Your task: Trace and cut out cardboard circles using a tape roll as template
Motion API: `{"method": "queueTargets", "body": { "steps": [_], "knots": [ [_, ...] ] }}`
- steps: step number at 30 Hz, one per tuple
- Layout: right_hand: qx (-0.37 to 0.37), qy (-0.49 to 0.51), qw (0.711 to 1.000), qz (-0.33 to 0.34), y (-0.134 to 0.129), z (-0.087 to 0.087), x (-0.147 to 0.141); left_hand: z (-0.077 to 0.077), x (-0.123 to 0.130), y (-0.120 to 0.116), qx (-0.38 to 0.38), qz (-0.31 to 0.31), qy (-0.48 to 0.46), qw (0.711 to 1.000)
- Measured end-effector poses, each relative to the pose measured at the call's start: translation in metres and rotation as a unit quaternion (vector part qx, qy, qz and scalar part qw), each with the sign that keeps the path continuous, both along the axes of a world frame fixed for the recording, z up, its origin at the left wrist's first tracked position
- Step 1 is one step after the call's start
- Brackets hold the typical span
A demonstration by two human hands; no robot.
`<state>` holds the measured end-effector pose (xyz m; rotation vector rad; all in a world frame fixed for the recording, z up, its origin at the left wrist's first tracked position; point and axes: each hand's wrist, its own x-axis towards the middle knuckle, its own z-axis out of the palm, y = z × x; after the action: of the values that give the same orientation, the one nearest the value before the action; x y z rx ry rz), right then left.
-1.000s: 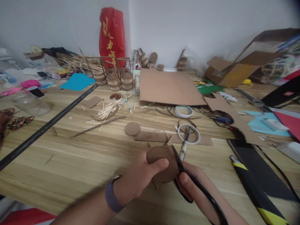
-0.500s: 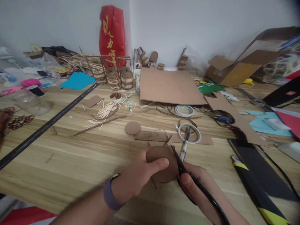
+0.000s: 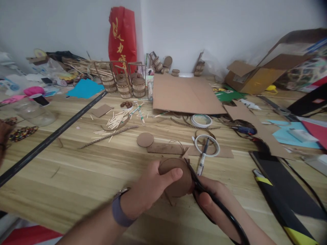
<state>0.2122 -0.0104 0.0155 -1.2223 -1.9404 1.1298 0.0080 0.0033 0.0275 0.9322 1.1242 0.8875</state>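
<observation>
My left hand grips a round brown cardboard piece, its thumb lying across the top face. Black-handled scissors are in my right hand, their blades along the right edge of the cardboard piece. A smaller cardboard disc lies flat just beyond my left hand. Behind the scissors a pen rests on a white tape roll. A cardboard strip lies beyond the held piece.
Matchsticks are scattered at centre left, near small slatted buckets. A large cardboard sheet lies at the back. To the right are a black-yellow cutter and a glue gun. Another person's hand shows at the left edge.
The scissor blades have shifted slightly along the cardboard piece's right edge. My left hand keeps its grip. The other person's hand at the left edge has moved a little.
</observation>
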Motion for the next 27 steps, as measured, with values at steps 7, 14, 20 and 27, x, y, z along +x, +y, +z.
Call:
{"method": "queueTargets", "body": {
  "steps": [7, 14, 20, 27],
  "knots": [
    [-0.037, 0.01, 0.998, 0.043, 0.004, 0.014, -0.002, 0.005, 0.002, -0.001, 0.024, -0.063, -0.006, 0.998],
    [-0.051, 0.012, 0.998, 0.04, 0.003, 0.014, -0.001, 0.003, 0.004, -0.002, 0.014, -0.059, -0.032, 0.998],
    [-0.028, 0.012, 0.999, 0.037, 0.002, 0.013, -0.002, 0.001, 0.003, -0.003, 0.003, -0.052, -0.021, 0.998],
    [0.025, 0.015, 0.999, 0.021, 0.002, 0.001, -0.002, 0.002, 0.002, 0.0, 0.003, -0.064, -0.048, 0.997]
  ]
}}
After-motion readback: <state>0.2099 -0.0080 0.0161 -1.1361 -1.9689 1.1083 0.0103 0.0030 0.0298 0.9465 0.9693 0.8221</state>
